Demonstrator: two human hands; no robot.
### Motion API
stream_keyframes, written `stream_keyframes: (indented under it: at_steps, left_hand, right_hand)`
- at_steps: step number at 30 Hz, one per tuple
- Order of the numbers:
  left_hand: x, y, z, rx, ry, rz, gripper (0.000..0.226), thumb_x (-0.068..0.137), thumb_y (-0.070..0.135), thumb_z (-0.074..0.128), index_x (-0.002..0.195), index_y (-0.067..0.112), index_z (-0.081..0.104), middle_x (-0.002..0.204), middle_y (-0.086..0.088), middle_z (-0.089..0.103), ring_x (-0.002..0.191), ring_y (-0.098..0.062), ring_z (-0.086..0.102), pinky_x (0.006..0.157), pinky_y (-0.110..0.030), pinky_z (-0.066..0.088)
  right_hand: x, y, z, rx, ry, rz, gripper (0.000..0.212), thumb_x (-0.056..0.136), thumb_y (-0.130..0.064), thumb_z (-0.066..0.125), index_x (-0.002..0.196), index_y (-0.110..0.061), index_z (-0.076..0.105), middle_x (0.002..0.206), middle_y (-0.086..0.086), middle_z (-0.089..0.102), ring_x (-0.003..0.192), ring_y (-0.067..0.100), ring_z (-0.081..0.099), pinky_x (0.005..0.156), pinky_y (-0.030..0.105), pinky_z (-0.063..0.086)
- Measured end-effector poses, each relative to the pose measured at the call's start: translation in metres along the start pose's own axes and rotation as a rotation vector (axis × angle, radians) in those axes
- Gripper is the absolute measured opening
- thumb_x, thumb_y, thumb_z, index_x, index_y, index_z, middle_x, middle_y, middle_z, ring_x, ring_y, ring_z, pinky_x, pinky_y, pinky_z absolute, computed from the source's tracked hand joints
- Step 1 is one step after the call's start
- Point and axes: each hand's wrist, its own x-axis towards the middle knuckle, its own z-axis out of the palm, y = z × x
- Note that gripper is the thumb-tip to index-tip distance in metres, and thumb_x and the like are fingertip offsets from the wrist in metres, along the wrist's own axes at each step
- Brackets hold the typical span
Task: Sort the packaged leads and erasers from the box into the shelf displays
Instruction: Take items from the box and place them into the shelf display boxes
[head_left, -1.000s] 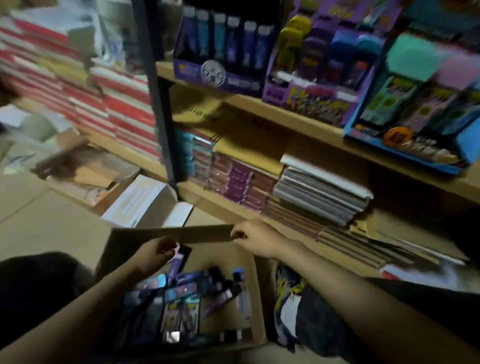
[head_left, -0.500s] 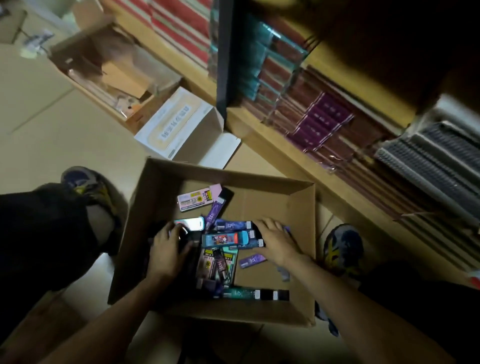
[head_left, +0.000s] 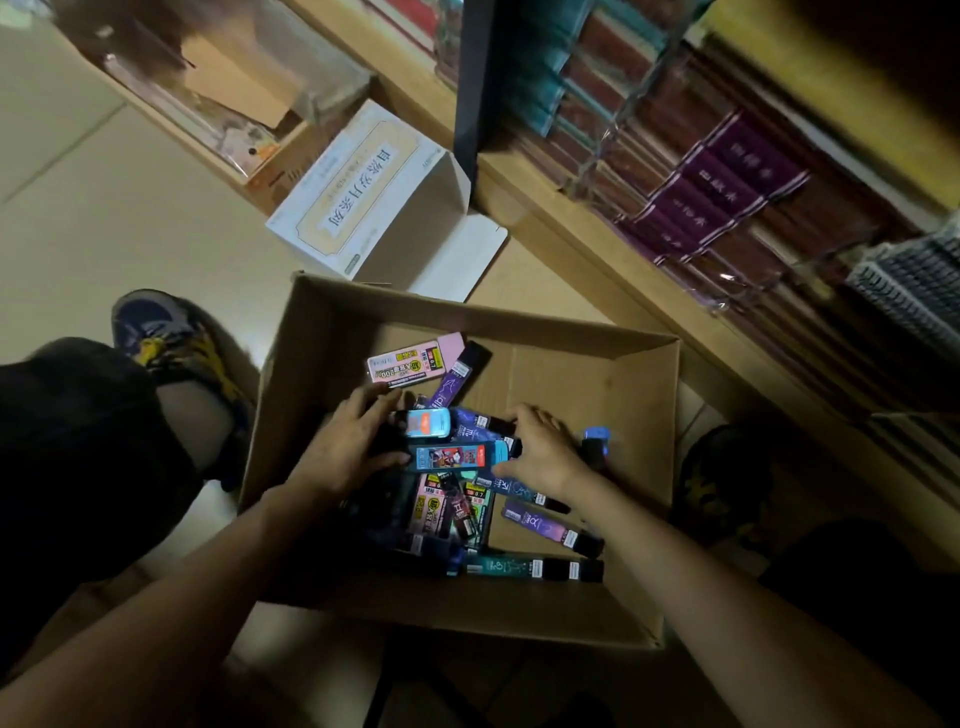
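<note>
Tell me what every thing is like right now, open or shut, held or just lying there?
cardboard box, open on top, packets inside.
left hand, spread over the packets.
right hand, fingers bent on the pile, grip unclear.
teal packet, lying flat between the hands.
pink packet, lying flat, untouched.
white box, flap open.

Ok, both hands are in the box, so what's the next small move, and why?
Probably lift the teal pack clear of the pile: it lies on top in the cardboard box, the left hand at one end and the right hand at the other, though whether either grips it is unclear.
</note>
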Motion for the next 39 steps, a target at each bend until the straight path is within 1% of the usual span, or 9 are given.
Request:
stream_keyframes:
  at_steps: [7, 10, 12, 15, 22, 27, 30, 34, 39]
  left_hand:
    - [0.007, 0.000, 0.000, 0.070, -0.154, -0.010, 0.064, 0.078, 0.040, 0.072, 0.129, 0.009, 0.048, 0.126, -0.010, 0.047, 0.109, -0.025, 0.043, 0.088, -0.031, 0.035]
    - [0.006, -0.001, 0.000, -0.091, -0.166, -0.035, 0.055, 0.079, 0.033, 0.074, 0.124, 0.010, 0.053, 0.118, -0.006, 0.047, 0.101, -0.013, 0.044, 0.083, -0.021, 0.034]
    - [0.005, -0.001, 0.001, -0.185, -0.150, -0.069, 0.053, 0.079, 0.031, 0.075, 0.124, 0.012, 0.054, 0.109, 0.002, 0.043, 0.099, -0.009, 0.044, 0.085, -0.017, 0.035]
    - [0.004, 0.002, 0.000, -0.300, -0.097, -0.118, 0.054, 0.079, 0.025, 0.075, 0.126, 0.010, 0.053, 0.110, 0.003, 0.048, 0.106, -0.016, 0.053, 0.096, -0.029, 0.043]
    - [0.002, 0.008, -0.005, -0.648, 0.083, -0.228, 0.047, 0.080, 0.018, 0.073, 0.123, 0.019, 0.055, 0.096, 0.011, 0.064, 0.080, 0.016, 0.055, 0.065, 0.000, 0.043]
    - [0.002, 0.017, -0.009, -0.760, 0.076, -0.244, 0.039, 0.087, 0.019, 0.066, 0.124, 0.019, 0.056, 0.100, 0.009, 0.065, 0.083, 0.009, 0.059, 0.066, -0.004, 0.047]
    - [0.007, 0.028, -0.019, -0.787, 0.105, -0.212, 0.033, 0.090, 0.020, 0.063, 0.123, 0.018, 0.057, 0.106, 0.006, 0.066, 0.088, 0.007, 0.061, 0.072, -0.003, 0.047]
    - [0.014, 0.053, -0.035, -0.867, 0.112, -0.157, 0.034, 0.092, 0.016, 0.060, 0.125, 0.013, 0.056, 0.117, -0.006, 0.066, 0.106, -0.015, 0.062, 0.095, -0.033, 0.049]
    - [0.016, 0.091, -0.050, -1.074, -0.019, -0.142, 0.029, 0.093, 0.006, 0.054, 0.122, 0.007, 0.053, 0.097, -0.010, 0.068, 0.086, -0.016, 0.067, 0.074, -0.023, 0.057]
  right_hand:
    - [0.003, -0.010, -0.002, 0.513, -0.059, 0.140, 0.037, 0.076, 0.004, 0.071, 0.084, -0.021, 0.045, 0.095, 0.004, 0.053, 0.088, 0.016, 0.052, 0.066, 0.021, 0.047]
    - [0.000, -0.016, 0.003, 0.656, -0.066, 0.145, 0.037, 0.077, 0.004, 0.070, 0.100, -0.015, 0.048, 0.099, -0.001, 0.052, 0.095, 0.014, 0.049, 0.065, 0.012, 0.043]
    - [-0.001, -0.022, 0.004, 0.566, -0.061, 0.120, 0.057, 0.077, -0.007, 0.074, 0.125, -0.009, 0.043, 0.119, 0.004, 0.051, 0.106, 0.016, 0.050, 0.084, 0.020, 0.047]
    - [0.004, -0.029, 0.007, 0.172, -0.012, 0.025, 0.058, 0.076, -0.026, 0.076, 0.125, -0.012, 0.049, 0.127, 0.008, 0.047, 0.117, 0.024, 0.045, 0.100, 0.036, 0.039]
    - [0.012, -0.032, -0.010, 0.301, -0.207, 0.086, 0.035, 0.079, -0.015, 0.074, 0.108, -0.002, 0.060, 0.097, 0.009, 0.059, 0.082, 0.018, 0.052, 0.064, 0.025, 0.043]
    - [0.006, -0.019, -0.025, 0.449, -0.169, 0.120, 0.035, 0.080, -0.005, 0.071, 0.113, 0.000, 0.060, 0.091, 0.004, 0.057, 0.077, 0.011, 0.050, 0.050, 0.006, 0.035]
    - [0.000, -0.007, -0.041, 0.598, -0.143, 0.168, 0.034, 0.081, -0.001, 0.069, 0.113, 0.002, 0.059, 0.089, 0.003, 0.061, 0.076, 0.009, 0.055, 0.059, 0.008, 0.044]
    - [-0.015, 0.003, -0.068, 0.687, -0.144, 0.118, 0.024, 0.082, 0.001, 0.067, 0.104, -0.002, 0.060, 0.097, 0.013, 0.064, 0.080, 0.016, 0.062, 0.075, 0.025, 0.053]
    - [-0.038, -0.007, -0.109, 0.683, -0.239, -0.064, 0.015, 0.081, -0.002, 0.068, 0.089, -0.013, 0.061, 0.086, 0.002, 0.065, 0.068, 0.003, 0.064, 0.058, 0.012, 0.051]
